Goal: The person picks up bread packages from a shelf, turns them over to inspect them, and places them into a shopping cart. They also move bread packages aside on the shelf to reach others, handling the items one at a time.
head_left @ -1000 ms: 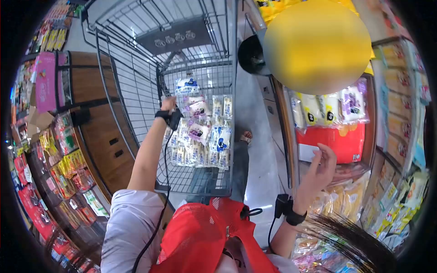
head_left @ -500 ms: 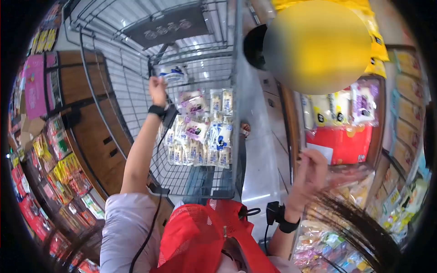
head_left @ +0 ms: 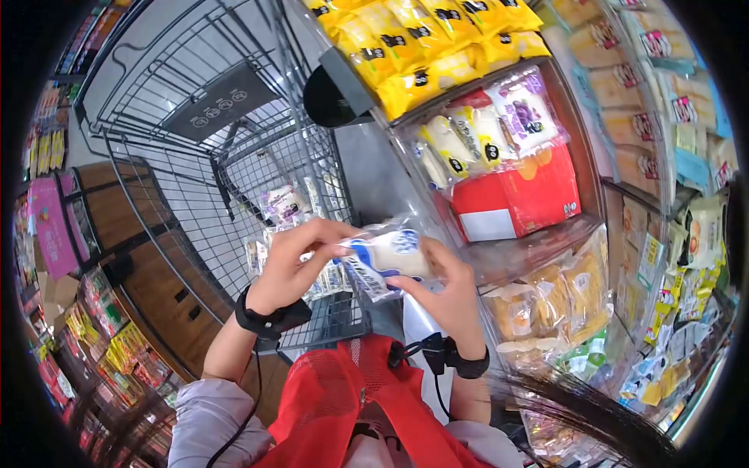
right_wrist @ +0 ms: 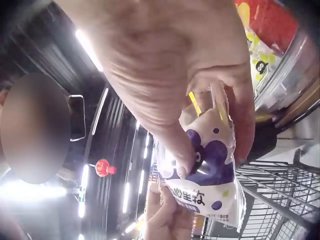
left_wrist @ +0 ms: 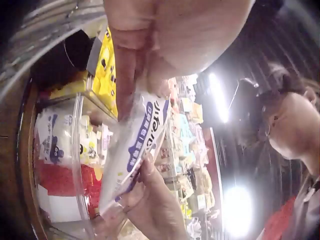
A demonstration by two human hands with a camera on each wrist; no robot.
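The left hand (head_left: pixel 300 257) and right hand (head_left: pixel 451 290) pinch opposite ends of the packet (head_left: pixel 392 257) near the cart's (head_left: pixel 222 100) right edge; it could slip (it looks slick) and drop outside if either grip loosens.

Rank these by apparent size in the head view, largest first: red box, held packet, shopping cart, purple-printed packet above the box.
1. Shopping cart
2. Red box
3. Held packet and purple-printed packet: too alike to rank; the held one looks nearer.
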